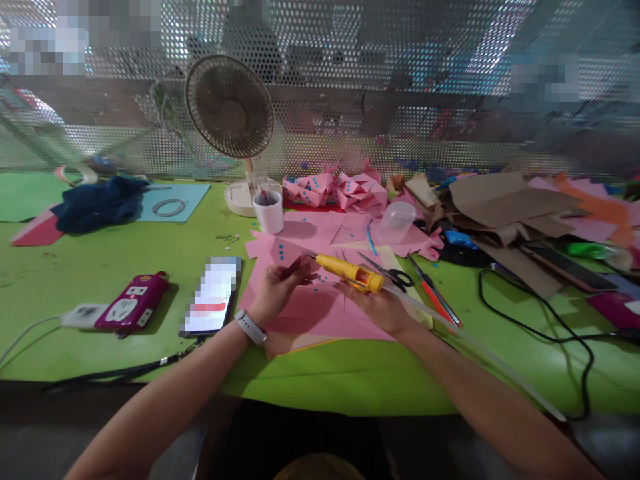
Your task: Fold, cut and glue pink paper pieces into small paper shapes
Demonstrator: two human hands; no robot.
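A yellow glue gun (350, 272) over pink paper (320, 307) dotted blue at centre frame — green table (100, 267), magenta power strip (133, 303) at lower left, orange-handled scissors (433, 293) right.

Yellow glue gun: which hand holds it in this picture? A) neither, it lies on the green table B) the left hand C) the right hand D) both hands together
C: the right hand grips the yellow glue gun, its nozzle pointing toward the small pink paper piece held in the left hand.
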